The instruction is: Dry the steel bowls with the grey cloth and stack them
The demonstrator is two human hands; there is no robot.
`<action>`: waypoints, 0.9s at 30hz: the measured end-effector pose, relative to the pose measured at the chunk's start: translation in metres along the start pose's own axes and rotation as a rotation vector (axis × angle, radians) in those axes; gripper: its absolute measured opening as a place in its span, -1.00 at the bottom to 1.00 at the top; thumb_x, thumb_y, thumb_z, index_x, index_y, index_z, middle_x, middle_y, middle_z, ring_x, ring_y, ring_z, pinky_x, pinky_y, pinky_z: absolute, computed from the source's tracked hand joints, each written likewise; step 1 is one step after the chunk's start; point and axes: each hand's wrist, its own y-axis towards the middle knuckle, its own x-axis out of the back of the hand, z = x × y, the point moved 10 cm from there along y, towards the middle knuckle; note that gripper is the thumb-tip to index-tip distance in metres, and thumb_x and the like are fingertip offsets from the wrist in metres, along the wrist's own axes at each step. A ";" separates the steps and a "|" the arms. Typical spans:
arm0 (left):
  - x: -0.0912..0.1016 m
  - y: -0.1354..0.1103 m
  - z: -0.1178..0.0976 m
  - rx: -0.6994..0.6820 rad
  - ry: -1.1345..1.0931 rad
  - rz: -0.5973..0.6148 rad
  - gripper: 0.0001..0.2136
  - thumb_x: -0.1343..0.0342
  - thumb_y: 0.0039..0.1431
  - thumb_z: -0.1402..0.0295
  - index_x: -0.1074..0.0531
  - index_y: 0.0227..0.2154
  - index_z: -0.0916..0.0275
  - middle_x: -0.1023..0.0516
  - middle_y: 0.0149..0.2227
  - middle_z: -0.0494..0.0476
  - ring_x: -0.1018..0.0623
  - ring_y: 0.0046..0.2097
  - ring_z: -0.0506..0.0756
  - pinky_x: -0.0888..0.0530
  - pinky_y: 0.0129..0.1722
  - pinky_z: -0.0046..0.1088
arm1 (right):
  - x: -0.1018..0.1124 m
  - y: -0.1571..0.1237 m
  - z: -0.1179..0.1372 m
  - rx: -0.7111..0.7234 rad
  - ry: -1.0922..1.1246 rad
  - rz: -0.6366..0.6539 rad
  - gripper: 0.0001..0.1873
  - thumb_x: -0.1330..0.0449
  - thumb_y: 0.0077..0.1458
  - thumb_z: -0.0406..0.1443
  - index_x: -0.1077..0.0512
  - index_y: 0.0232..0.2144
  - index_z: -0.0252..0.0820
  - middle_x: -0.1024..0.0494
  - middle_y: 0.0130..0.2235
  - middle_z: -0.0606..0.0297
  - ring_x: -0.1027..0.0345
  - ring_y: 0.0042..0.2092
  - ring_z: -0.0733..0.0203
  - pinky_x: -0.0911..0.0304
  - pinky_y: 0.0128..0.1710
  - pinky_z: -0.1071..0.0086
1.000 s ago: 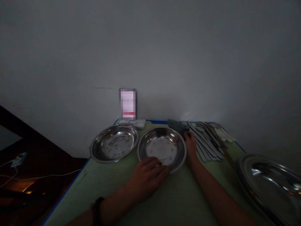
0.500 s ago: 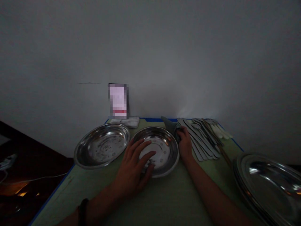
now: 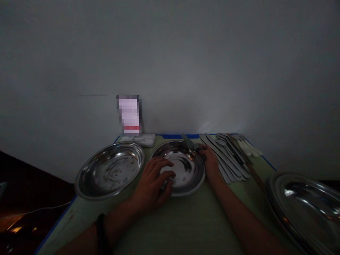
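Two round steel dishes lie side by side on a green table (image 3: 186,223). My left hand (image 3: 152,184) rests over the near rim of the right dish (image 3: 183,166), fingers curled down into it. At that dish's far right rim my right hand (image 3: 211,161) is closed on a dark grey cloth (image 3: 190,141). The left dish (image 3: 110,171) sits untouched beside it.
A row of flat steel utensils (image 3: 228,156) lies fanned out right of my right hand. A stack of large steel plates (image 3: 305,209) fills the right corner. A white folded cloth (image 3: 142,140) and a small upright card (image 3: 129,115) stand by the wall. The table's left edge drops to a dark floor.
My left hand went from the dish's near rim onto its inside, and its fingers have curled. The right hand with the cloth has shifted onto the dish's far rim. The view drifted left.
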 end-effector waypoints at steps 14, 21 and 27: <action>0.002 0.004 0.001 0.032 -0.025 -0.030 -0.79 -0.08 0.09 0.56 -0.41 -0.23 0.18 -0.48 -0.09 0.15 -0.40 0.01 0.18 -0.35 0.05 -0.09 | -0.011 0.002 -0.018 -0.231 0.183 0.037 -0.58 -0.40 -0.39 -0.24 -0.30 -0.43 -0.10 -0.45 -0.54 0.51 -0.28 -0.52 0.28 -0.20 -0.50 0.41; 0.009 -0.004 0.015 0.169 -0.008 -0.169 -0.56 -0.09 0.13 0.52 -0.20 0.07 0.16 -0.12 0.19 0.29 -0.11 0.30 0.27 -0.18 0.24 0.04 | -0.001 0.011 -0.013 -0.051 0.181 -0.025 -0.63 -0.37 -0.33 -0.31 -0.23 -0.50 -0.10 -0.59 -0.33 0.33 -0.44 -0.34 0.22 -0.32 -0.34 0.35; 0.002 -0.010 0.043 0.421 -0.118 -0.246 -0.22 -0.17 0.13 0.35 0.18 0.29 0.09 0.08 0.33 0.37 0.00 0.37 0.33 -0.12 0.26 0.11 | 0.002 0.009 -0.003 0.093 0.152 -0.059 -0.67 -0.29 -0.24 -0.33 -0.16 -0.50 -0.09 -0.60 -0.11 0.17 -0.47 -0.07 0.14 -0.30 -0.03 0.22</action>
